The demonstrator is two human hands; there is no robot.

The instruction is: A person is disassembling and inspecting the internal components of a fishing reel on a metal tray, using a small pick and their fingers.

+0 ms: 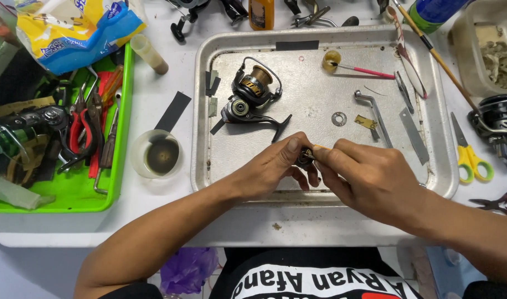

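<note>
Left hand [275,166] pinches small dark round reel part [305,158] over dented metal tray [209,160]; right hand [369,177] grip closed on thin tan tool [320,148]. Best keep both steady, low.

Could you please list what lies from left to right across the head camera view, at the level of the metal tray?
Green tool tray → small cup of dark liquid → fishing reel on the metal tray → washer → bent metal handle → yellow-handled scissors

Cluttered white worktable [153,99], evenly lit
</note>
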